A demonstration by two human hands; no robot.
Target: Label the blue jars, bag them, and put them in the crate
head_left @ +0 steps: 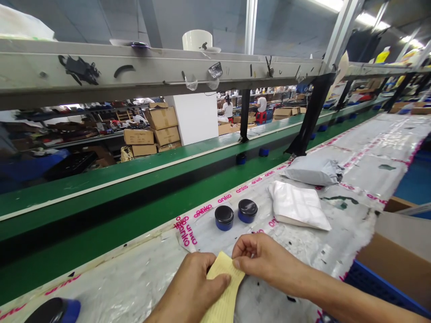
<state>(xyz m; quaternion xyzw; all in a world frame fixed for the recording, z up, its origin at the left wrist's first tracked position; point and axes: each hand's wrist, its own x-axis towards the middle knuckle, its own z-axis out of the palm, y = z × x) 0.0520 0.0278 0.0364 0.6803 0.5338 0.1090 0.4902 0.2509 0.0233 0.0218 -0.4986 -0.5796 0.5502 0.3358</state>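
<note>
My left hand (198,287) grips a yellow paper sheet (224,287) with faint lines of print, its thumb lying across the front. At the sheet's upper right edge, my right hand (257,258) is closed in a pinch, thumb against the paper. Whether a smaller piece is between those fingertips cannot be made out. Just beyond the hands stand two round jars with black lids and blue sides: a left jar (224,218) and a right jar (247,211). Another such jar (55,310) is partly cut off at the lower left.
A plastic-covered bench (151,273) runs beside a green conveyor belt (134,220) carrying several blue jars (264,152). A white folded pack (299,206) and a grey plastic bag (313,170) lie right of the jars. An open carton (400,260) and blue crate (377,291) are at right.
</note>
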